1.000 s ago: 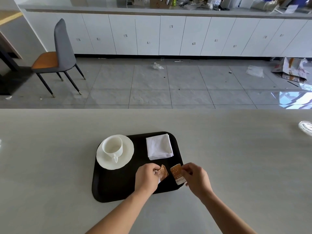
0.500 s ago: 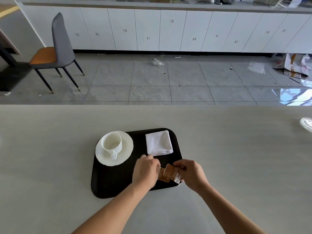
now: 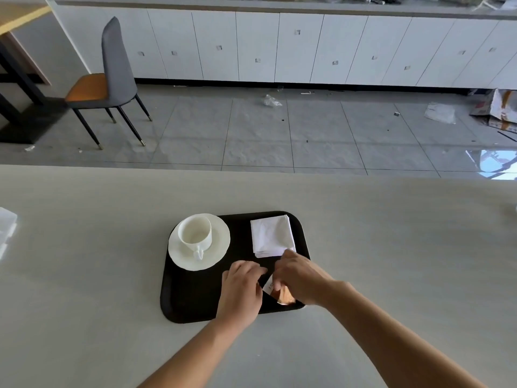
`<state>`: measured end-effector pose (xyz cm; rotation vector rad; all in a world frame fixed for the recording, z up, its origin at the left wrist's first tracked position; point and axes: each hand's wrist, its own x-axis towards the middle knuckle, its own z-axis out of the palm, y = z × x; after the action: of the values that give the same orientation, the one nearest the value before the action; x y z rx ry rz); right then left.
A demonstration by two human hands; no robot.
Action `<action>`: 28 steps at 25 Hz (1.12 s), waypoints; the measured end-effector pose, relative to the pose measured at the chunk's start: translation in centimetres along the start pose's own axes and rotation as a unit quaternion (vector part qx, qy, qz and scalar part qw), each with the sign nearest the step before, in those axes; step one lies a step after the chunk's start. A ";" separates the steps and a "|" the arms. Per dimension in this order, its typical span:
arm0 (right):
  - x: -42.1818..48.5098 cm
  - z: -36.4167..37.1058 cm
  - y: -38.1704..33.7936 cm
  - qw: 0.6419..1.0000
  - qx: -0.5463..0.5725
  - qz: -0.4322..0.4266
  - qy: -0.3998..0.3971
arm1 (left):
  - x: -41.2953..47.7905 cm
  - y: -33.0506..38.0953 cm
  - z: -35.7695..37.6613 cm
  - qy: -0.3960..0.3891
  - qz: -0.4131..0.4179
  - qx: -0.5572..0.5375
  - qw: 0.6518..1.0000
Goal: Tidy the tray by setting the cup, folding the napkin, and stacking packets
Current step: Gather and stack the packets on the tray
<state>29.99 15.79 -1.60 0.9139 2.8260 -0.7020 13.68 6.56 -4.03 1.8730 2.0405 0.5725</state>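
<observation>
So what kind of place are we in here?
Probably a staff canteen or office pantry: a long pale counter bearing a serving tray with a cup, a wall of white cabinets, a dining chair, litter on the tiled floor.

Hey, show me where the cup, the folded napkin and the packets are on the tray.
cup [image 3: 195, 232]: head view, inside of its bowl.
napkin [image 3: 272, 236]: head view, middle of its top layer.
packets [image 3: 285, 296]: head view, brown corner that shows.
</observation>
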 end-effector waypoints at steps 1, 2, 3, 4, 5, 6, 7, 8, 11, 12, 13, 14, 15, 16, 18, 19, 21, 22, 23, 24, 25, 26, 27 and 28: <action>0.2 0.4 -0.4 1.000 0.001 -0.021 -0.005 | -0.2 -0.1 -0.2 0.009 -0.013 -0.002 1.000; 0.2 0.9 -0.4 1.000 0.016 -0.017 0.011 | -0.5 -0.2 -0.3 0.013 -0.017 0.003 1.000; -0.2 1.4 -0.3 0.998 0.042 0.020 0.047 | -0.8 -0.5 -0.4 0.018 -0.020 0.006 1.000; -0.8 1.7 0.0 0.989 0.069 0.083 0.101 | -1.1 -0.9 -0.6 0.026 -0.026 0.002 0.999; -1.5 1.9 0.2 0.971 0.084 0.164 0.152 | -1.4 -1.4 -0.7 0.036 -0.037 -0.008 0.999; -2.1 2.1 0.3 0.952 0.079 0.242 0.173 | -1.7 -2.0 -0.7 0.049 -0.050 -0.021 0.997; -2.5 2.3 0.2 0.940 0.055 0.297 0.156 | -2.1 -2.5 -0.6 0.059 -0.064 -0.034 0.996; -2.5 2.6 -0.1 0.940 0.027 0.319 0.117 | -2.5 -2.9 -0.6 0.065 -0.079 -0.046 0.994; -1.8 3.3 -1.6 0.949 0.001 0.310 0.062 | -3.2 -3.6 -0.4 0.067 -0.105 -0.070 0.990; -1.5 3.2 -1.8 0.951 0.003 0.301 0.072 | -3.2 -3.7 -0.4 0.065 -0.106 -0.074 0.989; -1.2 3.1 -1.8 0.952 0.006 0.293 0.084 | -3.2 -3.7 -0.4 0.064 -0.107 -0.077 0.989; -1.0 3.1 -1.7 0.954 0.017 0.285 0.090 | -3.2 -3.8 -0.4 0.062 -0.108 -0.080 0.989; -0.9 3.2 -1.5 0.956 0.023 0.279 0.088 | -3.2 -3.7 -0.5 0.060 -0.108 -0.083 0.989; -0.9 3.2 -1.3 0.959 0.027 0.273 0.074 | -3.3 -3.7 -0.5 0.060 -0.107 -0.084 0.989; -0.7 3.4 -1.2 0.961 0.035 0.269 0.054 | -3.4 -3.7 -0.5 0.058 -0.109 -0.086 0.989; -0.5 3.4 -1.2 0.960 0.041 0.271 0.058 | -3.4 -3.7 -0.6 0.056 -0.112 -0.087 0.988; -0.3 3.4 -1.5 0.955 0.046 0.282 0.080 | -3.3 -3.7 -0.6 0.055 -0.116 -0.088 0.988; -0.2 3.4 -1.7 0.953 0.045 0.287 0.087 | -3.3 -3.7 -0.5 0.055 -0.119 -0.089 0.987; -0.1 3.6 -1.9 0.952 0.042 0.292 0.087 | -3.2 -3.6 -0.5 0.055 -0.122 -0.089 0.987; 0.0 3.7 -2.0 0.950 0.042 0.298 0.084 | -3.2 -3.6 -0.4 0.053 -0.126 -0.090 0.986; 0.1 3.8 -2.2 0.945 0.050 0.312 0.081 | -3.3 -3.5 -0.3 0.048 -0.131 -0.093 0.986; 0.1 3.9 -2.2 0.939 0.062 0.330 0.078 | -3.4 -3.4 -0.2 0.043 -0.136 -0.096 0.985; 0.0 3.8 -2.0 0.932 0.076 0.347 0.077 | -3.4 -3.4 -0.2 0.038 -0.139 -0.101 0.984; 0.0 3.7 -1.9 0.924 0.089 0.364 0.076 | -3.5 -3.3 -0.2 0.035 -0.142 -0.109 0.983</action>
<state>28.72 12.75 -4.12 1.9582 2.2510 -0.7894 11.00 2.89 -5.60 1.4248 2.1406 0.7581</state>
